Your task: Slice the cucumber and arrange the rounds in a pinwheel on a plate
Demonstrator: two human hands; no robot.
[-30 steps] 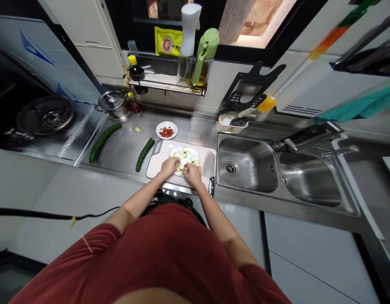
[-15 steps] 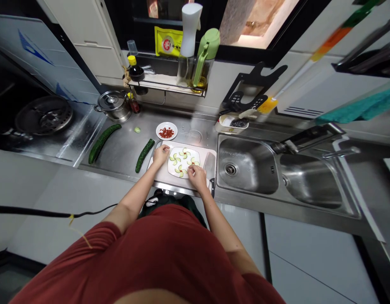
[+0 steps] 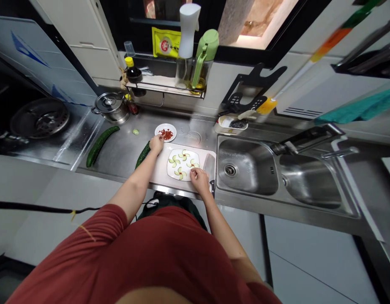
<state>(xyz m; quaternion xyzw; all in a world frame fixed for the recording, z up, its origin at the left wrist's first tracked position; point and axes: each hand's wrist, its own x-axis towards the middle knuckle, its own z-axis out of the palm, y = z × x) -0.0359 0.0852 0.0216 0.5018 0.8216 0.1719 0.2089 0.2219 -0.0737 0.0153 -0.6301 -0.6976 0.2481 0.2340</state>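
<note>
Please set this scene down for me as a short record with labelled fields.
Left hand: at the near edge of the small dish; grip unclear
Right hand: fingertips at the right edge of the white plate; grip unclear
Dish contents: red pieces
Plate contents: green-edged slices in four pinwheel shapes
Under the plate: cutting board
Board's right end: knife
Left of the board: long cucumber; shorter cucumber, partly hidden by the left arm
Right of the board: double sink
</note>
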